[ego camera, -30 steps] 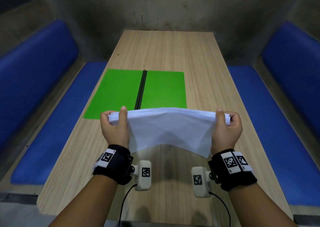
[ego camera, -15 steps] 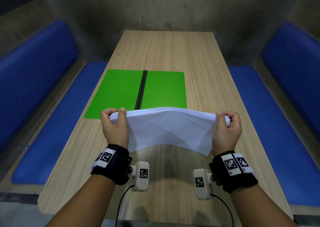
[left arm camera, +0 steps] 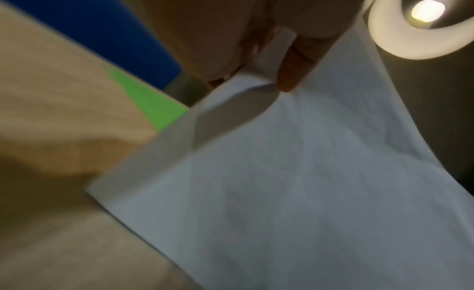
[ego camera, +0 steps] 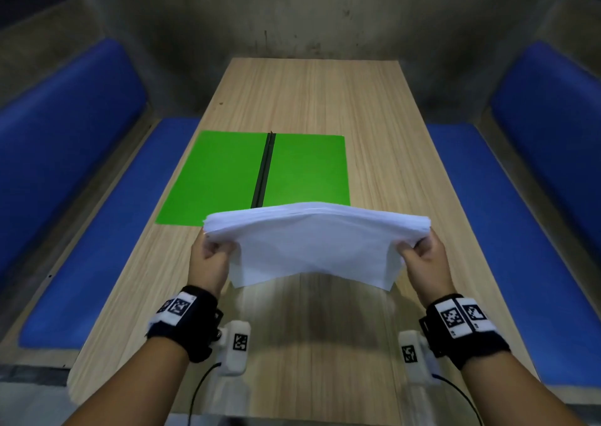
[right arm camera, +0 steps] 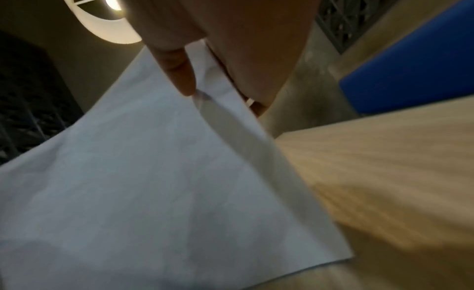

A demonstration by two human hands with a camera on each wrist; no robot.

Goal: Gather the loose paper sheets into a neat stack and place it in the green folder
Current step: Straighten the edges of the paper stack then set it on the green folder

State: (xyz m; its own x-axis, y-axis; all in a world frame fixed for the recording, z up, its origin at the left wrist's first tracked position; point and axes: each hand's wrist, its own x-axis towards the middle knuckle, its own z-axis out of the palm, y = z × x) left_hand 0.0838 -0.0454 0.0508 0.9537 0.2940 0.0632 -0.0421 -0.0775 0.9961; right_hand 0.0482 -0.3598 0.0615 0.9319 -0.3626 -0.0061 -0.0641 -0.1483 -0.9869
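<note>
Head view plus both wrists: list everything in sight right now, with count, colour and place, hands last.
Paper stack: one, white, held in the air above the near part of the table, sagging toward the person.
Green folder: one, lying open and flat on the table beyond the stack, dark spine down its middle.
Table: one, light wood, running away from the person.
Benches: two, blue padded, one on each side of the table.
Ceiling lamp: one, round, white, lit, seen from the wrists.
Wrist bands: two, black with printed markers.
Left hand: grips the stack's left edge.
Right hand: grips the stack's right edge.
</note>
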